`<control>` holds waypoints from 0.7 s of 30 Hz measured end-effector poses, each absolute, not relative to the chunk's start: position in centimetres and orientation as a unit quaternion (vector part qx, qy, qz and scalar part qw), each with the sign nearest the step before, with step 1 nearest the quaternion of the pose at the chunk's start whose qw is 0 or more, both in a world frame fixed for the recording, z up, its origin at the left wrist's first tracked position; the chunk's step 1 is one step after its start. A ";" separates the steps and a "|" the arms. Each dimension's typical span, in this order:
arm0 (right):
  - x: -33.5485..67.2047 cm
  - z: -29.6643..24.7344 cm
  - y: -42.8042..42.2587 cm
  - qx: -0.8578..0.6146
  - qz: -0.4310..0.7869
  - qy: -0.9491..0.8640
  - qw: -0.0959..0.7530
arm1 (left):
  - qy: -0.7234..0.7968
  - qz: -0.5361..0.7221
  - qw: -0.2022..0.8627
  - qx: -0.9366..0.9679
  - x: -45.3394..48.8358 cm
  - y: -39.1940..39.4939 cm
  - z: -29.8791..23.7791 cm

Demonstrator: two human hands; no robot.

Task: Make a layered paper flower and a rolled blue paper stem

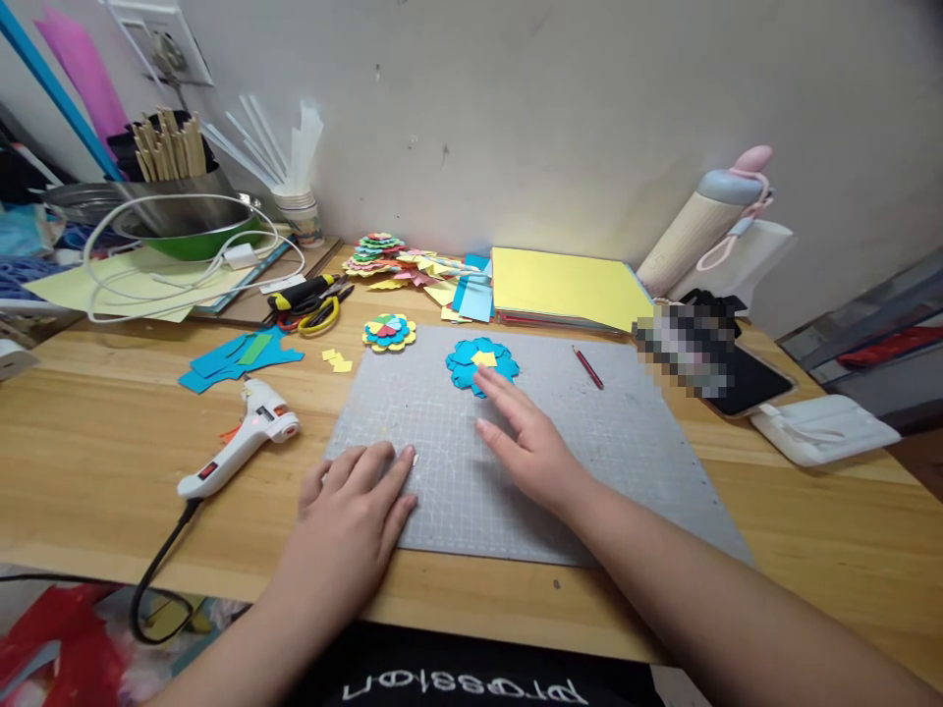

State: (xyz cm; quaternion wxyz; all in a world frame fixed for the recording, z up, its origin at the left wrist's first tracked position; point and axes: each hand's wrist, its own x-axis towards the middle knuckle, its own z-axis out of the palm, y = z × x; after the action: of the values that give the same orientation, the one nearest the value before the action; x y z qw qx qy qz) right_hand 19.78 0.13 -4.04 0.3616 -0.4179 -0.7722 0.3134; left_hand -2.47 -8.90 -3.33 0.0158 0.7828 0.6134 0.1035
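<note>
My left hand (352, 515) lies flat, fingers spread, on the near left corner of a grey cutting mat (626, 442), holding nothing. My right hand (525, 439) stretches forward over the mat with fingers extended; its fingertips touch the near edge of a blue paper flower (471, 365) that carries a small yellow square in its middle. A finished multicoloured paper flower (389, 333) lies just beyond the mat's far left corner. A red pencil (587, 367) rests on the mat to the right of the blue flower.
A white glue gun (243, 435) with a black cord lies left of the mat. Blue paper scraps (228, 359), scissors (316, 312), a pile of paper flowers (377, 254), a yellow paper stack (564, 285), a phone (748, 381) and a white case (825, 428) ring the mat. A metal bowl (177, 214) stands at back left.
</note>
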 end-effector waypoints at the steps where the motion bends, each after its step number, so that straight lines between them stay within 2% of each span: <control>1: 19.6 -4.0 -0.1 -0.409 0.321 -0.781 0.345 | 0.613 0.112 0.031 0.781 -2.7 -8.5 -3.2; 8: 19.5 -3.9 -0.5 -0.387 0.351 -0.806 0.279 | 0.660 0.152 0.133 0.724 -2.3 -5.6 -2.1; 21: 19.7 -3.8 -0.2 -0.370 0.343 -0.832 0.231 | 0.582 0.050 0.140 0.799 -1.8 -3.3 -0.4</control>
State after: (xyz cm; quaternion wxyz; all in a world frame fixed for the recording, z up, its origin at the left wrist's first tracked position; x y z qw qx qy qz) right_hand 19.69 -0.20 -3.79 0.2306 -0.3698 -0.8322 0.3428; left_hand -1.79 -3.35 -0.40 0.1403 0.7991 0.5825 0.0499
